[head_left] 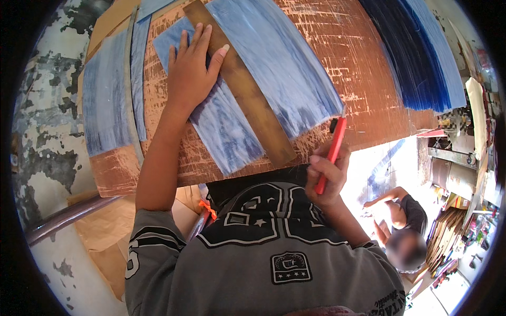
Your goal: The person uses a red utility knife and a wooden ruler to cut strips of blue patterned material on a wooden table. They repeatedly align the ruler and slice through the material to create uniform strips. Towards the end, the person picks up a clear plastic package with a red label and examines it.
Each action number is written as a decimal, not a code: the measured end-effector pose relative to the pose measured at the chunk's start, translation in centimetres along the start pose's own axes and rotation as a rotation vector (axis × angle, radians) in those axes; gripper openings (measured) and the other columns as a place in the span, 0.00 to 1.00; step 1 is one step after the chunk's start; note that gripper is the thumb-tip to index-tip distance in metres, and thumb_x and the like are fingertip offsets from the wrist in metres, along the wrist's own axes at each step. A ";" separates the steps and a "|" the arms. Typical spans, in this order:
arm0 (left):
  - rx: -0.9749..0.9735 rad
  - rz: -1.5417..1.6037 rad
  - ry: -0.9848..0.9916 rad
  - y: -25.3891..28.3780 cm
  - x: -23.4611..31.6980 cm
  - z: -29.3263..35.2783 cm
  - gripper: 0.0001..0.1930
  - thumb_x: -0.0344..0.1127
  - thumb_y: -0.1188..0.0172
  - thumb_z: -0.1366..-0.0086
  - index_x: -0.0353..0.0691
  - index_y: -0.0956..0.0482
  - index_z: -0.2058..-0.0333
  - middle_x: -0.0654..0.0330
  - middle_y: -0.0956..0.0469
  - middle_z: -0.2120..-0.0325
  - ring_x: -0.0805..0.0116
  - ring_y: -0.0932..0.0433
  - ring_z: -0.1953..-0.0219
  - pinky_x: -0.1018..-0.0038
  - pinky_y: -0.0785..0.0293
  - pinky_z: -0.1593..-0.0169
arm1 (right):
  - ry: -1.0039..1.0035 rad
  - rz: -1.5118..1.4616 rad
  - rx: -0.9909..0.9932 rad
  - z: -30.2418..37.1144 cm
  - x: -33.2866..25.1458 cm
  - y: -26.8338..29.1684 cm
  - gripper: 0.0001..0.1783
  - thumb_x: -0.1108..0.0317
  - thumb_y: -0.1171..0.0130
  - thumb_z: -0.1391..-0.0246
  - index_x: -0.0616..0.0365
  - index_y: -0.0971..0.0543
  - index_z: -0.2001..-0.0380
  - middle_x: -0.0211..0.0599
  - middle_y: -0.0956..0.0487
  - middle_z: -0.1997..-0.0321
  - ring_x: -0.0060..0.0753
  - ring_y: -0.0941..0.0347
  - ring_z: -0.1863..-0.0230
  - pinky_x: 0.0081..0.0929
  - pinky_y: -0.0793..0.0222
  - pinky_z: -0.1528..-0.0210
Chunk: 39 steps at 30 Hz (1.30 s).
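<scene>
I see, from far off, a bright red knife (332, 156) with a black knob (333, 125). The stick (239, 84) is brown with darker smudges. The wide sheet (274, 63) is light blue with white streaks, like clouds. I see pale scratches on the orange-brown board (342, 42). The shirt (226, 279) is grey with black shapes and white lines. The wall (50, 79) is white with dark grey patches.

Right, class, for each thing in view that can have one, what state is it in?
Left hand: spread, fingertips on the brown strip
Right hand: closed around the red cutter
Red cutter: held, blade tip showing
Brown strip: flat, slanting
Wide blue sheet: flat, beside the strip
Brown board: scored all over
Dark blue sheets: lying flat
</scene>
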State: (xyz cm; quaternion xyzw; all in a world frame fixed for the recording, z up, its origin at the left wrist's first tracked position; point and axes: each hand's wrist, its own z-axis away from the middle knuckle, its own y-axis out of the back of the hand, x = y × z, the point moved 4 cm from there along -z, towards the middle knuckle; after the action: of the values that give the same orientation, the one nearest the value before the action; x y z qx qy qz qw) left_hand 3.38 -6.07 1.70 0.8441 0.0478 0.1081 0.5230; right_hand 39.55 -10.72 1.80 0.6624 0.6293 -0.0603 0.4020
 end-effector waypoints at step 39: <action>-0.091 0.037 0.029 0.3 0.1 0.1 0.39 0.66 0.56 0.17 0.45 0.37 0.20 0.50 0.40 0.19 0.52 0.46 0.16 0.39 0.60 0.18 | -0.013 0.017 -0.027 0.9 -0.4 -2.6 0.37 0.69 0.12 0.54 0.53 0.29 0.49 0.54 0.24 0.51 0.51 0.20 0.51 0.43 0.22 0.55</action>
State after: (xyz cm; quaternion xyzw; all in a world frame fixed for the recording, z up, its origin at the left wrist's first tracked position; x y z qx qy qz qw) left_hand 3.53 -6.27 1.94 0.8185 0.0349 0.1321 0.5580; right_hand 37.57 -11.84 0.27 0.6617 0.6219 -0.0527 0.4155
